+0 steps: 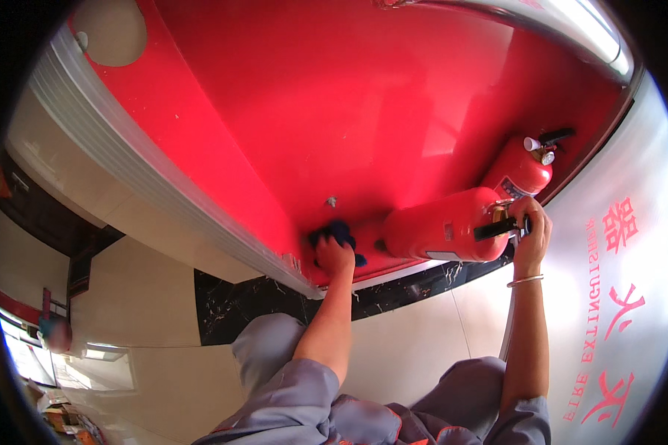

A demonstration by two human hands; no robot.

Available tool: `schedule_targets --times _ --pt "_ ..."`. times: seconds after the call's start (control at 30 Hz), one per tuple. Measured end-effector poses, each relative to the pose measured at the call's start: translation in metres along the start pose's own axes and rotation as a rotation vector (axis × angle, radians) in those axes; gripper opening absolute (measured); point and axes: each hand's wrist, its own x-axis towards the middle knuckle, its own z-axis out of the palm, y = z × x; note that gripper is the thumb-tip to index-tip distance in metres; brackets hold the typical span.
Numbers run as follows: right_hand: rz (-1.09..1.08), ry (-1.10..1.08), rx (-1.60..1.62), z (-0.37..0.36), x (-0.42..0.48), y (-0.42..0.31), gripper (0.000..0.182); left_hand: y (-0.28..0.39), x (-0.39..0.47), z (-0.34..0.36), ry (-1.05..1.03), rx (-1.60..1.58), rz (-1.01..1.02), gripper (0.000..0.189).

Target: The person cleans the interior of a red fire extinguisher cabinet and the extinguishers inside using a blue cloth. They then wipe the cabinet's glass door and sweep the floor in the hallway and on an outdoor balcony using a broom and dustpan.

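My left hand [335,255] presses a dark blue cloth [338,231] onto the floor of a red fire extinguisher cabinet [334,111], in its near left corner. My right hand [531,225], with a bangle at the wrist, grips the top of a red fire extinguisher [445,225] by its valve and black handle. That extinguisher leans over inside the cabinet, its base towards the cloth. Just behind it, at the right, stands a second red extinguisher [520,167] with a black handle and a round gauge. A small metal fitting [332,201] shows beyond the cloth.
The cabinet's silvery door [601,311], bearing red lettering, stands swung out at the right. A metal-edged side wall [161,189] runs along the left. Black marble trim [245,306] and beige floor tiles [401,356] lie before my knees. Assorted items sit at the far lower left.
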Motion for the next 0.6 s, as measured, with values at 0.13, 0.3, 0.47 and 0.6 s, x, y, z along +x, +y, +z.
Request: schedule_targets --times 0.13,0.3,0.47,0.6 --pt "0.041 -0.166 -0.044 0.003 0.023 0.001 0.039 0.004 -0.016 0.023 -0.147 0.084 0.206 0.034" --pt "0.124 0.012 0.039 0.035 0.04 -0.002 0.041 0.032 -0.012 0.059 -0.339 -0.037 0.405 0.03" --pt "0.229 0.219 0.071 0.033 0.048 -0.005 0.049 -0.001 -0.009 0.036 -0.276 -0.054 0.414 0.031" --pt "0.29 0.279 -0.03 0.029 0.054 -0.014 0.051 0.007 -0.01 0.034 -0.261 0.027 0.375 0.034"
